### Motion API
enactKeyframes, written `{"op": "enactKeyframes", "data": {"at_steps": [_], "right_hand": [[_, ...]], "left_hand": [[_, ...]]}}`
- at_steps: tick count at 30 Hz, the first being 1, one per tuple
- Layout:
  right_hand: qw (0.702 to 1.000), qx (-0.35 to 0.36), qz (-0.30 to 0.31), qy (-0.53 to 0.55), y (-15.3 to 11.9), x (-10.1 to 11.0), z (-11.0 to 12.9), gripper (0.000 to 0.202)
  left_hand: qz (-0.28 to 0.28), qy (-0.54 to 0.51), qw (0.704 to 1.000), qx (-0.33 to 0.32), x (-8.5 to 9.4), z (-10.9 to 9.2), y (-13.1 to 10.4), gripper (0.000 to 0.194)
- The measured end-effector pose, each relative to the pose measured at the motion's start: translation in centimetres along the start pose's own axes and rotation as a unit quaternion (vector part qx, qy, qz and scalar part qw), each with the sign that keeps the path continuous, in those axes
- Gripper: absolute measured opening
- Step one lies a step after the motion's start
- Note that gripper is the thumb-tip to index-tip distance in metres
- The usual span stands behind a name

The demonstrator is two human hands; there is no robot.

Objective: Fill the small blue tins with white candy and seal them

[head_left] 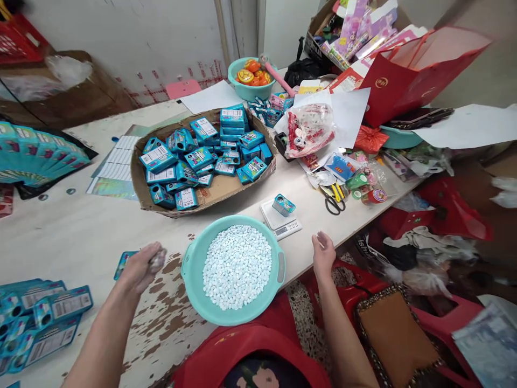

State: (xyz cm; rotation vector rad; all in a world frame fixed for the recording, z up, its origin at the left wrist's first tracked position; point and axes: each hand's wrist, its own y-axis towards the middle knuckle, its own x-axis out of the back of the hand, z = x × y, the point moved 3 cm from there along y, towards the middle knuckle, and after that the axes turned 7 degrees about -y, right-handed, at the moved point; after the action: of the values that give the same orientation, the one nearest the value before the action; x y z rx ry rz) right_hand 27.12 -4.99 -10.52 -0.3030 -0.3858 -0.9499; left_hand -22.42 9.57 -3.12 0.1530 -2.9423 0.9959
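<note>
Beside the basin [193,269], left grip [142,265] pinches white pellets [156,260]; right grip [323,252] spread.

The worn white tabletop [81,237] carries a teal basin of white pellets [234,267] and a small digital scale [280,221]. A cardboard tray of blue boxes [202,156], scissors [335,199] and printed sheets [115,167] also lie on it.

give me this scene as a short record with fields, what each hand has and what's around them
left hand: closed on a few small white pieces, left of the basin
right hand: loosely open, holding nothing visible, near the table edge
basin: teal, full of white pellets
scale: small tin on it
cardboard tray: heap of blue boxes
scissors: right of the scale
</note>
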Motion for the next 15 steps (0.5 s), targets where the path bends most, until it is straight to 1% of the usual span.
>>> {"op": "enactKeyframes", "data": {"at_steps": [1, 2, 3, 5, 6, 7, 8, 10, 13, 15], "right_hand": [[1.000, -0.012, -0.001, -0.005, -0.5, 0.7, -0.9, 0.051], [1.000, -0.018, 0.002, -0.009, -0.9, 1.2, -1.6, 0.050], [1.000, -0.021, 0.008, -0.012, -1.2, 1.5, -2.1, 0.049], [0.999, -0.023, 0.027, -0.016, -1.6, 1.5, -2.4, 0.048], [0.999, -0.023, 0.035, -0.016, -1.5, 1.3, -2.3, 0.047], [0.999, -0.020, 0.041, -0.013, -1.4, 1.1, -2.0, 0.046], [0.999, -0.015, 0.047, -0.007, -1.2, 0.7, -1.6, 0.046], [0.998, 0.000, 0.056, 0.006, -0.5, -0.2, -0.5, 0.045], [0.997, 0.033, 0.074, 0.018, 0.8, -2.3, 1.8, 0.046], [0.994, 0.066, 0.092, 0.010, 1.9, -4.5, 3.4, 0.055]], "left_hand": [[0.045, -0.074, 0.996, 0.012, -2.3, -0.2, 0.3, 0.024], [0.078, -0.125, 0.989, 0.026, -4.6, -0.2, 0.5, 0.022], [0.108, -0.138, 0.984, 0.047, -6.9, 0.1, 0.6, 0.021], [0.193, -0.083, 0.970, 0.121, -11.3, 1.6, 0.4, 0.023], [0.233, -0.051, 0.960, 0.146, -13.1, 2.5, 0.0, 0.025], [0.263, -0.023, 0.952, 0.157, -14.6, 3.5, -0.4, 0.029], [0.280, -0.002, 0.948, 0.154, -15.8, 4.4, -0.8, 0.032], [0.286, 0.036, 0.949, 0.130, -17.1, 6.1, -1.5, 0.036], [0.308, 0.075, 0.939, 0.134, -17.7, 8.3, -2.4, 0.035], [0.317, 0.075, 0.935, 0.143, -17.6, 9.2, -2.7, 0.033]]}}
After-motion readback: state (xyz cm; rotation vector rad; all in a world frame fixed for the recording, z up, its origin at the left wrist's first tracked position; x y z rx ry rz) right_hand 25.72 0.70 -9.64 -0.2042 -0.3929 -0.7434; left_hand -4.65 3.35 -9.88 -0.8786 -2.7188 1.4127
